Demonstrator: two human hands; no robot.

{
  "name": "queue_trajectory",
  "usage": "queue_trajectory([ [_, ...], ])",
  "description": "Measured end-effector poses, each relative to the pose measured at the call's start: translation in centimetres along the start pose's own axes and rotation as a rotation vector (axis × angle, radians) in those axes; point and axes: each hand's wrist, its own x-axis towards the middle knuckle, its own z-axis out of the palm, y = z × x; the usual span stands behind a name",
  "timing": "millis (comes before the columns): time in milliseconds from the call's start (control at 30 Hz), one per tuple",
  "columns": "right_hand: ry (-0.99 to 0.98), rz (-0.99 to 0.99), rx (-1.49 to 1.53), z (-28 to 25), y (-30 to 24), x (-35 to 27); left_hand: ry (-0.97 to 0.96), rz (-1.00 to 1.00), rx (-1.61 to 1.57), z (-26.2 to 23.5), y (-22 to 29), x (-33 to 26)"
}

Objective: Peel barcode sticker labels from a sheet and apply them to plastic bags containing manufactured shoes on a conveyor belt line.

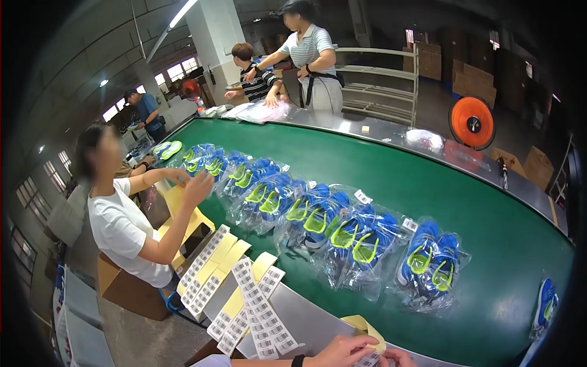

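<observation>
- Yellow backing paper strip curls up at the lower edge, pinched in the grip of the left hand; the right hand sits just beside it, mostly cut off by the frame, so I cannot tell whether its grip is clenched.
- White barcode label strips on yellow backing fan out over the steel edge of the counter, just left of the hands.
- Blue sports shoes with lime straps, paired in clear plastic bags, lie in a row along the green conveyor belt, running away to the far left.
- At the left, a seated person in a white T-shirt reaches toward the far bags.
- Beyond the belt's end, a person in a striped polo shirt stands beside another at a pile of white bags.
- An orange round fan stands far right.
</observation>
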Motion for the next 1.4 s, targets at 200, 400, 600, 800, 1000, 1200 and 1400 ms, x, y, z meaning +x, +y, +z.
queue_trajectory([
  [200,0.01,0.137,0.125,-0.3,0.8,-0.1,-0.022,0.324,0.085,0.5,-1.0,0.6],
  [400,0.001,0.166,0.082,-0.2,1.1,-0.3,-0.084,0.287,0.106,-0.1,-0.5,0.4],
  [600,0.007,-0.009,-0.123,0.3,0.5,-0.5,-0.095,0.238,0.044,-0.5,-0.6,-0.1],
  [800,0.014,-0.27,-0.253,0.5,-0.3,0.1,-0.28,-0.031,-0.045,-0.2,-2.2,0.7],
  [1000,0.016,-0.38,-0.205,0.7,1.9,1.2,-0.26,-0.118,-0.492,0.7,-5.7,2.1],
  [1200,-0.046,-0.524,-0.112,-0.3,0.1,5.9,-0.116,-0.119,-0.431,0.1,-4.4,2.9],
  [1400,0.484,-0.313,0.182,-5.1,1.0,15.2,-0.024,-0.178,-0.389,-1.0,-6.5,3.4],
])
